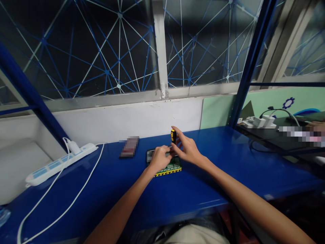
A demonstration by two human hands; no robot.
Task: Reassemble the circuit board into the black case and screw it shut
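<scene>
My right hand [186, 148] grips an upright screwdriver [173, 136] by its black and yellow handle, with the index finger near the top and the thumb lower down. The screwdriver's lower end is hidden behind my fingers. Beneath both hands lies a flat dark case [150, 155] with a green inside, rows of small pale pieces and a yellow-and-black front edge [168, 172]. My left hand [160, 158] rests over the middle of this case, fingers bent together near the screwdriver's lower part. Whatever those fingers pinch is hidden.
A blue table [122, 183] carries everything. Left of the case lies a blurred-out dark flat object [130, 147]. A white power strip [61, 162] with a looping cable [76, 196] is at far left. Another power strip [260, 122] stands on a dark surface at right. Blue posts flank the table.
</scene>
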